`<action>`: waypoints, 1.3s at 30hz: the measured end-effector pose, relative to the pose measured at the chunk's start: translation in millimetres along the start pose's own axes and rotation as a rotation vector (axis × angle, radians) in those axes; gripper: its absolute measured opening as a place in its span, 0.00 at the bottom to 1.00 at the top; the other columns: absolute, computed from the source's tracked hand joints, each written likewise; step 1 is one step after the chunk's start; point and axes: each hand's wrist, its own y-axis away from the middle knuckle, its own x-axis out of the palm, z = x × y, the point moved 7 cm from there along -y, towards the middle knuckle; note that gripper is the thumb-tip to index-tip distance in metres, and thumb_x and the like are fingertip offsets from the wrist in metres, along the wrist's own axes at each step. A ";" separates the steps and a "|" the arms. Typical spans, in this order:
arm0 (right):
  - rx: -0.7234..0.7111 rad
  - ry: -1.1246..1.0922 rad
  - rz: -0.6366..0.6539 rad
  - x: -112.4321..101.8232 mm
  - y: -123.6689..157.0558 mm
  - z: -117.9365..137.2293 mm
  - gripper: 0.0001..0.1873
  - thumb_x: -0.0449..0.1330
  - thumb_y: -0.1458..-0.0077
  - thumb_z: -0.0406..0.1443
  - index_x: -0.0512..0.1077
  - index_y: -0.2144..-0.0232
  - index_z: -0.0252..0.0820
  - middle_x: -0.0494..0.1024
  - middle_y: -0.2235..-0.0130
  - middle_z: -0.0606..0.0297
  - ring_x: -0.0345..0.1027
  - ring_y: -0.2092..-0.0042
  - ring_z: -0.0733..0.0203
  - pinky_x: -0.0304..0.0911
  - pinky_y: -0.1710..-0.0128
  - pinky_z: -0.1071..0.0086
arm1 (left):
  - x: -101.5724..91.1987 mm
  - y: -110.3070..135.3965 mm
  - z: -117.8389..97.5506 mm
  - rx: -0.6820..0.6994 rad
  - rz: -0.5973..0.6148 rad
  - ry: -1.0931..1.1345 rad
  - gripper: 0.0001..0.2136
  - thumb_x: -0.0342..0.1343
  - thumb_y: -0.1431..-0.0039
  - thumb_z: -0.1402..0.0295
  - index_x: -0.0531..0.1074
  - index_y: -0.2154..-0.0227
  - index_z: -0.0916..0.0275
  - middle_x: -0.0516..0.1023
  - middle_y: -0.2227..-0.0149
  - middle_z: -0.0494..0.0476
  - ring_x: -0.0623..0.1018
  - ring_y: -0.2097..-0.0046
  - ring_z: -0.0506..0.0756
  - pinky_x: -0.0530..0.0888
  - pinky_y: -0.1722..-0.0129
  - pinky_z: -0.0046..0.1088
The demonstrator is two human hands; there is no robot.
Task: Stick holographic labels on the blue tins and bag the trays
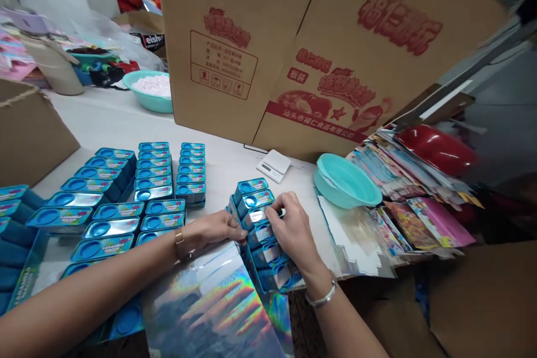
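A blue tray [257,274] holds a row of small blue candy boxes [257,199], their printed lids facing up. Shiny strips lie over several of the nearer lids. My right hand [290,226] is closed at one of these boxes, thumb and fingertips together at its lid; whatever they pinch is too small to make out. Beside the tray's left edge, my left hand [216,230] has its fingers pressed together, and what they hold is hidden. Below my left wrist lies a silvery rainbow sheet [210,307] with pale strips along its top edge.
More filled trays of blue boxes [111,210] cover the left side. A small white scale [274,165] stands before a large carton [268,56]. A turquoise basin [346,182] and stacked printed packaging [419,224] sit at right. Another basin [151,102] holds pale pieces.
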 end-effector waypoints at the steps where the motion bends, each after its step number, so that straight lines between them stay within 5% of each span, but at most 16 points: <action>1: -0.017 -0.006 -0.011 0.9 -1.4 1.1 0.05 0.56 0.44 0.31 0.65 0.71 0.44 0.68 0.65 0.66 0.65 0.60 0.57 0.58 0.58 0.63 | 1.1 0.7 2.9 -0.016 -0.009 -0.002 0.26 0.65 0.57 0.43 0.78 0.78 0.67 0.72 0.80 0.51 0.63 0.76 0.50 0.58 0.74 0.26; 5: -0.063 -0.102 -0.061 -6.0 -5.7 1.8 0.05 0.54 0.44 0.29 0.68 0.66 0.43 0.72 0.62 0.63 0.67 0.59 0.55 0.61 0.55 0.60 | 8.9 24.2 -10.6 0.025 -0.025 -0.051 0.21 0.65 0.53 0.49 0.77 0.77 0.66 0.70 0.80 0.49 0.62 0.76 0.49 0.58 0.74 0.25; 10: -0.046 -0.339 -0.208 -57.4 35.5 9.9 0.09 0.52 0.34 0.39 0.68 0.56 0.43 0.75 0.56 0.59 0.70 0.55 0.57 0.67 0.57 0.64 | 22.7 88.8 -48.2 0.182 -0.173 -0.113 0.13 0.65 0.49 0.58 0.79 0.69 0.65 0.77 0.73 0.51 0.72 0.70 0.52 0.66 0.68 0.25; 13: -0.074 -0.481 0.077 -60.3 89.1 31.0 0.09 0.55 0.34 0.41 0.71 0.56 0.45 0.77 0.58 0.63 0.72 0.58 0.59 0.69 0.59 0.67 | 35.4 126.8 -63.4 0.259 -0.314 -0.150 0.13 0.62 0.45 0.60 0.81 0.63 0.63 0.79 0.69 0.52 0.72 0.69 0.52 0.67 0.67 0.25; 16: -0.214 -0.333 0.343 -43.6 146.7 57.8 0.18 0.64 0.41 0.38 0.71 0.48 0.48 0.77 0.50 0.63 0.71 0.50 0.55 0.68 0.50 0.63 | 51.5 152.3 -73.3 0.321 -0.443 -0.180 0.14 0.61 0.43 0.58 0.81 0.59 0.61 0.80 0.65 0.53 0.72 0.69 0.52 0.67 0.68 0.25; 18: -0.292 -0.261 0.271 -38.2 170.7 68.0 0.23 0.65 0.42 0.35 0.69 0.45 0.48 0.77 0.49 0.61 0.70 0.48 0.54 0.67 0.49 0.61 | 63.4 161.5 -77.3 0.345 -0.497 -0.174 0.15 0.60 0.42 0.57 0.81 0.57 0.60 0.79 0.64 0.53 0.72 0.68 0.52 0.66 0.69 0.25; 22: -0.396 -0.238 -0.066 -39.0 194.2 73.2 0.12 0.59 0.37 0.30 0.72 0.51 0.44 0.79 0.59 0.61 0.73 0.58 0.57 0.70 0.58 0.64 | 80.8 170.4 -83.4 0.368 -0.584 -0.214 0.15 0.58 0.41 0.57 0.80 0.57 0.61 0.77 0.66 0.53 0.70 0.68 0.52 0.65 0.70 0.25; 25: -0.531 -0.135 -0.252 -43.5 207.9 76.0 0.17 0.60 0.39 0.26 0.72 0.49 0.41 0.80 0.59 0.57 0.74 0.58 0.56 0.70 0.58 0.63 | 86.1 173.7 -85.8 0.370 -0.624 -0.222 0.16 0.58 0.41 0.57 0.78 0.56 0.62 0.76 0.66 0.53 0.69 0.68 0.52 0.65 0.69 0.25; 31: -0.650 -0.035 -0.333 -45.1 221.1 76.9 0.23 0.61 0.43 0.23 0.72 0.46 0.39 0.80 0.55 0.54 0.74 0.56 0.54 0.70 0.59 0.62 | 91.0 173.1 -88.3 0.366 -0.583 -0.127 0.17 0.59 0.42 0.56 0.76 0.55 0.62 0.75 0.67 0.51 0.69 0.69 0.51 0.67 0.68 0.25; 39: -0.587 -0.050 -0.293 -40.3 215.6 74.7 0.15 0.60 0.41 0.25 0.73 0.54 0.42 0.80 0.56 0.57 0.75 0.57 0.55 0.70 0.56 0.59 | 89.2 167.3 -83.7 0.316 -0.549 -0.034 0.24 0.59 0.44 0.52 0.72 0.50 0.64 0.72 0.71 0.49 0.68 0.71 0.52 0.66 0.72 0.25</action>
